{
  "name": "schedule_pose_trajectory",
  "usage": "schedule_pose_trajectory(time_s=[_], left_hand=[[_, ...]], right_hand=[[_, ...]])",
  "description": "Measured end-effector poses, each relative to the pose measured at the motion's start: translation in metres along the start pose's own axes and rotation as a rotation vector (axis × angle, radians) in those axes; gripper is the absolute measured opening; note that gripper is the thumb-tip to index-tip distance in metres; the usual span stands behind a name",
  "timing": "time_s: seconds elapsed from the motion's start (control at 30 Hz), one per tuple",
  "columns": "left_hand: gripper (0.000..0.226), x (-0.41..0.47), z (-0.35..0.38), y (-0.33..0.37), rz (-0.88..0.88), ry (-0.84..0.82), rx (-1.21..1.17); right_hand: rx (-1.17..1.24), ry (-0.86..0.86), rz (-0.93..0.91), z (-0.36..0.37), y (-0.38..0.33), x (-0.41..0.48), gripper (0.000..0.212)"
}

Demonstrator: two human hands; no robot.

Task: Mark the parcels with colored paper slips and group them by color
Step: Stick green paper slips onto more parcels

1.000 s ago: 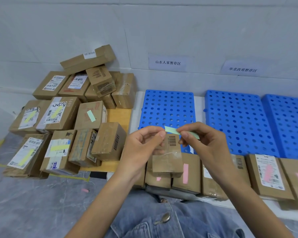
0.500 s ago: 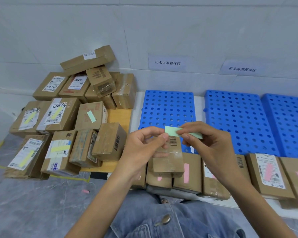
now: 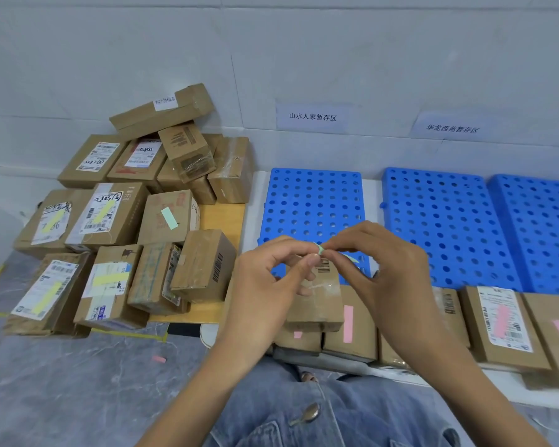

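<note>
Both hands meet in the middle of the view over a small brown parcel [image 3: 317, 298]. My left hand [image 3: 271, 285] and my right hand [image 3: 378, 262] pinch a pale green paper slip [image 3: 320, 250] between their fingertips; most of the slip is hidden by the fingers. The small parcel stands on other brown parcels that carry pink slips [image 3: 348, 322]. At the left lies a pile of brown parcels, some with yellow slips [image 3: 110, 278] and one with a green slip [image 3: 169, 217].
Three blue perforated plastic pallets [image 3: 433, 221] lie against the white wall under two paper signs [image 3: 312, 117]. More pink-marked parcels [image 3: 501, 324] line the right front. A loose pink slip [image 3: 158, 359] lies on the grey floor. My denim-clad legs fill the bottom.
The green slip was held stretched out flat between both hands; now the fingertips have come together and the slip is bunched between them.
</note>
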State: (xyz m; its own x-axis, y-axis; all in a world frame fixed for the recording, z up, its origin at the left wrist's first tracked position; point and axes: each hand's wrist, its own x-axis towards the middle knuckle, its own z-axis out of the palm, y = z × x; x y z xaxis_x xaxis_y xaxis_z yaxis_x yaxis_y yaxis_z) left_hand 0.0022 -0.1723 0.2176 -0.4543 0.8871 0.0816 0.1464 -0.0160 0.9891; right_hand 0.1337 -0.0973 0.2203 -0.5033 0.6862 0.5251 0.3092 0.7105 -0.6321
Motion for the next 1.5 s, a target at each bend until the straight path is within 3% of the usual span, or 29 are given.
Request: schedule_pose_trajectory(time_s=[0.23,0.7,0.87,0.97,1.2,1.33,1.5], left_hand=[[0.017,-0.002,-0.002,0.0,0.09,0.003,0.193],[0.008,0.003,0.001,-0.001,0.036,-0.014,0.175],[0.01,0.002,0.001,-0.001,0.046,0.05,0.152],[0.02,0.005,0.0,0.0,-0.004,0.057,0.0],[0.006,0.022,0.001,-0.018,-0.047,0.064,-0.179],[0.017,0.024,-0.029,-0.097,-0.131,0.183,0.16],[0.02,0.007,-0.056,-0.195,-0.165,0.182,0.578]], right_hand=[[-0.087,-0.084,-0.072,0.0,0.004,0.006,0.005],[-0.073,-0.07,0.056,0.005,0.001,0.003,0.007],[0.145,-0.039,0.243,0.001,-0.006,0.002,0.01],[0.324,-0.048,0.366,-0.001,-0.012,0.003,0.015],[0.704,-0.033,0.557,0.005,-0.002,0.009,0.009],[0.54,0.036,0.625,0.018,0.039,-0.001,0.011],[0.42,-0.109,0.702,0.047,0.078,-0.021,0.016]])
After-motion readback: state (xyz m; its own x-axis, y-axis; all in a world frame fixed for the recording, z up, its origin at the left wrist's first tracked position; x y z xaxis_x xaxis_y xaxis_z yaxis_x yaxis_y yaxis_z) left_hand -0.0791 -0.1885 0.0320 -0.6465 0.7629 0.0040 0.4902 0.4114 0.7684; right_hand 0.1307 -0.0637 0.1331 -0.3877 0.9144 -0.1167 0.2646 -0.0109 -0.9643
